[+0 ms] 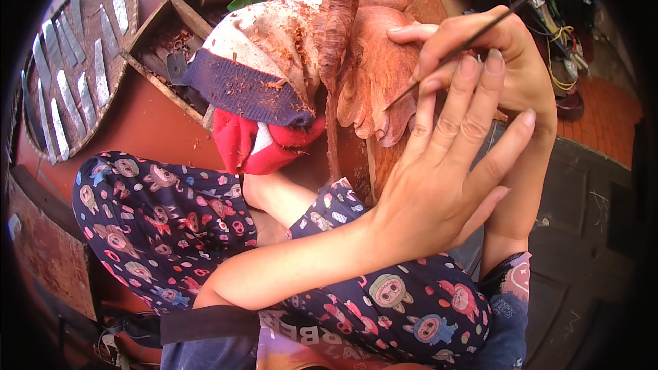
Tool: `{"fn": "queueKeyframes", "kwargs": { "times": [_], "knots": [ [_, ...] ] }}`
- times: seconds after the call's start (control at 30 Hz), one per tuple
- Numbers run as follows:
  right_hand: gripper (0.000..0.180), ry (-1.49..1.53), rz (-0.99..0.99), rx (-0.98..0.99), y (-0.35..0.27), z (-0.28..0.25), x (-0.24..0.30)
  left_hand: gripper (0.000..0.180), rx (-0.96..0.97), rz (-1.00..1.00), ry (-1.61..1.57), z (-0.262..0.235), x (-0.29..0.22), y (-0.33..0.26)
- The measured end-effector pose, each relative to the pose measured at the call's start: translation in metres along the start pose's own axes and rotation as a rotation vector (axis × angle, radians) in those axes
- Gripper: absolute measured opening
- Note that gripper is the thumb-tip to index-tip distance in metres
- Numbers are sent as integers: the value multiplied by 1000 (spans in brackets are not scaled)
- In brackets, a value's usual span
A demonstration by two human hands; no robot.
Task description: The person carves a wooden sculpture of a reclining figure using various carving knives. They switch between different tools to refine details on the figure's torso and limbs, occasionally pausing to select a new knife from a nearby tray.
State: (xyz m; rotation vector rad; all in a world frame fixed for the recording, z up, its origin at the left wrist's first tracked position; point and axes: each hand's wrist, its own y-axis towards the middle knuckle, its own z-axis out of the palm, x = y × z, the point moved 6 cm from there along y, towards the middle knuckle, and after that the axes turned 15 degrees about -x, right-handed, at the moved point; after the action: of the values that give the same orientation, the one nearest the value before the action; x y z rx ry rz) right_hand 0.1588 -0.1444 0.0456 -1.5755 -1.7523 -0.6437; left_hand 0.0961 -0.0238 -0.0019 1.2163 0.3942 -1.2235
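While the right hand (524, 62) is closed around a thin dark tool (521, 7), whose shaft points to two o'clock, the left hand (428, 188) is open at three o'clock, its fingers nearly straight and spread. Its fingertips are near the tool; whether they touch it, I cannot tell. Toward one o'clock stands the carved reddish wood (373, 72), with the tool's tip at its surface.

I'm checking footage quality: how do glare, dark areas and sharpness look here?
Head view: a black fisheye border darkens the corners; metal blades at upper left catch pale glare; the carved wood shows readable grain; the left hand looks brightly lit.
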Motion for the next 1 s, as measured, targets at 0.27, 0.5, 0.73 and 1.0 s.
{"fn": "queueKeyframes", "kwargs": {
  "times": [0.27, 0.5, 0.73, 1.0],
  "knots": [
    [11, 161, 128, -24, 5, 8, 3, 76, 0, 37, -12, 1, 1, -6],
    [10, 164, 88, -53, 5, 6, 4, 75, -10, 46, 6, 7, 6, 0],
    [15, 177, -167, -222, 3, 18, 19, 73, -39, 70, 28, 3, 9, 9],
    [15, 88, -110, -170, 11, 20, 23, 76, -94, 58, 10, -3, 12, 10]
  ]
}}
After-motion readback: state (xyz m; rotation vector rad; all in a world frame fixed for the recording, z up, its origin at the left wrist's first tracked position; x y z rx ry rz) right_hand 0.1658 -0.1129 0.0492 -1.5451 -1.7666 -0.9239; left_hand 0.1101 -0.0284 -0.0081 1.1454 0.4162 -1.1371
